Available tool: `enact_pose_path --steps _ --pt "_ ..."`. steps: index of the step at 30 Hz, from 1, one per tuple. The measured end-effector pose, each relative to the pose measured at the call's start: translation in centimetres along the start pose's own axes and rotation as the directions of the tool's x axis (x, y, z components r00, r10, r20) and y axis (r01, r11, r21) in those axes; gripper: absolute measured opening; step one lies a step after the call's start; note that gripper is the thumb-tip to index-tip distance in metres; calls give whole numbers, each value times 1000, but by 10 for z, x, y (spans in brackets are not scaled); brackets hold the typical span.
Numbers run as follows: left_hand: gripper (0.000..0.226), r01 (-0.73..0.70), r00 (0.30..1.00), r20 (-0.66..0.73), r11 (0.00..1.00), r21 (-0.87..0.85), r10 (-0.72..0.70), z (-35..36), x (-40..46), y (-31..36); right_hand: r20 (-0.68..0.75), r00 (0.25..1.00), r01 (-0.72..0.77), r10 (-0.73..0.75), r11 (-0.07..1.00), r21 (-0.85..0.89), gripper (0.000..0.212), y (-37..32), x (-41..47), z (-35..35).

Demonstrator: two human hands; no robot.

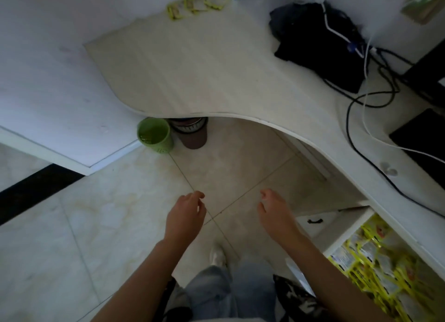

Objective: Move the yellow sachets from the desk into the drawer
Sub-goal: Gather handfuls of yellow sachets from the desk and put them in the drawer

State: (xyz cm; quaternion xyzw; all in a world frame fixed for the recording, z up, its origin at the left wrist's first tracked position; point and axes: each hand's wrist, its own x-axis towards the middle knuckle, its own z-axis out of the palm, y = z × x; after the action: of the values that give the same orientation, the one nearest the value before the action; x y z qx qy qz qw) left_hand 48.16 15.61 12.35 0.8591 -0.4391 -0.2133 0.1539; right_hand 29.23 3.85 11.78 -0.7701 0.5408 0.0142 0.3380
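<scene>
Nearest the camera, both hands hang over the tiled floor in front of the person's legs, holding nothing. The left hand (186,211) is loosely curled, fingers half open, thumb near the forefinger but with nothing between them. The right hand (277,211) is relaxed and open, fingers drooping, just beside the front of the drawer (320,232).

That drawer stands pulled out under the table's near right edge, and it already holds a thick heap of yellow sachets (375,268), piled up to about the rim.

Farther off, the curved front edge of the table (216,76) sweeps across the view. Its middle is bare; a black bundle (317,47) with cables lies toward the far right side.

At the table's far left corner, against the wall, a small row of remaining sachets (197,5) lies flat, well apart from both hands.

By my reading this is the empty-handed part of the cycle: one load is in the drawer and the hands are free for another. The next move calls for a long reach or a step forward to that far corner, then gathering the loose packets together so none slip out on the carry back.
</scene>
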Motion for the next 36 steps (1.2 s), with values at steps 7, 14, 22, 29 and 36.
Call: enact_pose_path --steps 7,14,22,29,36 --pt "25 57 996 -69 998 2 -57 -34 62 -28 -9 997 79 -79 997 -18 37 -65 64 -6" --pt "25 82 986 -147 997 13 -79 -61 146 -27 -22 985 169 -170 984 -49 34 -112 150 -32" --pt "24 58 981 -182 998 -14 -60 -102 258 -7 -6 960 279 -280 957 -86 35 -156 259 -78" --pt "25 35 985 -169 999 -8 -36 -130 349 0 14 951 309 -310 942 -127 35 -191 345 -112" --pt "26 -11 989 -150 999 30 15 -164 447 -2 -14 948 310 -317 935 -172 35 -228 429 -136"
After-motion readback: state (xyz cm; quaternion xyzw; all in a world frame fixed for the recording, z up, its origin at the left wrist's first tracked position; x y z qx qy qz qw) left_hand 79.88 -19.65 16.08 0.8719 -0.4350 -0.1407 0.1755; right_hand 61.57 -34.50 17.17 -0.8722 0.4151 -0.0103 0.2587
